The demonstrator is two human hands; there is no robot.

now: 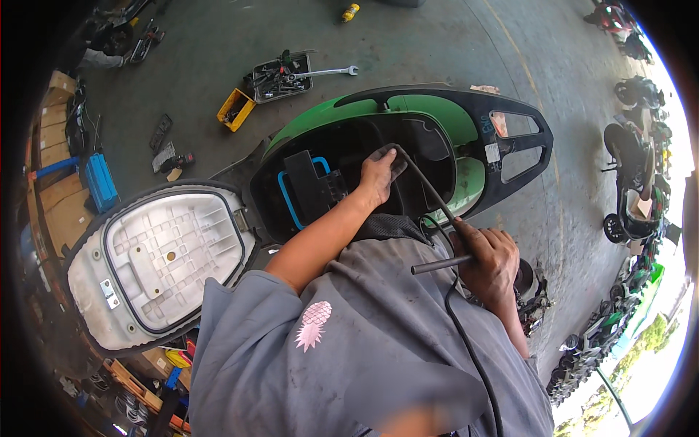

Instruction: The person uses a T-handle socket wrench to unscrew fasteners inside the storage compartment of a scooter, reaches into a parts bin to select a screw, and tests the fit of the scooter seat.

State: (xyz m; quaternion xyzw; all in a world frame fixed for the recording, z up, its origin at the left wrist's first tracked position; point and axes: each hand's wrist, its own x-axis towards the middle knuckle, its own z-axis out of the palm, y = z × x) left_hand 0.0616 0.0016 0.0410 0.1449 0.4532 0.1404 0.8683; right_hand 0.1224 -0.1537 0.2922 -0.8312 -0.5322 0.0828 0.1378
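A dark metal bar with a crosspiece (429, 183), like a T-handle or angled wrench, slants across in front of me. My left hand (377, 175) is closed around its far end, above the open storage well (416, 137) of a green scooter (466, 124). Nearer my body, my right hand (489, 258) wraps round the bar's other end, where the short crosspiece (440, 265) sticks out to the left. Hinged up at the left, the seat (171, 258) shows its white underside. Inside the well lies a black part with a blue handle (289, 200).
A grey tool tray (282, 91) with a large open-end wrench (325, 73) and a yellow bin (235, 109) stand on the floor beyond the scooter. A black cable (466, 335) runs down my shirt. Motorbikes (633, 182) line the right side; cardboard boxes (58, 156) are at left.
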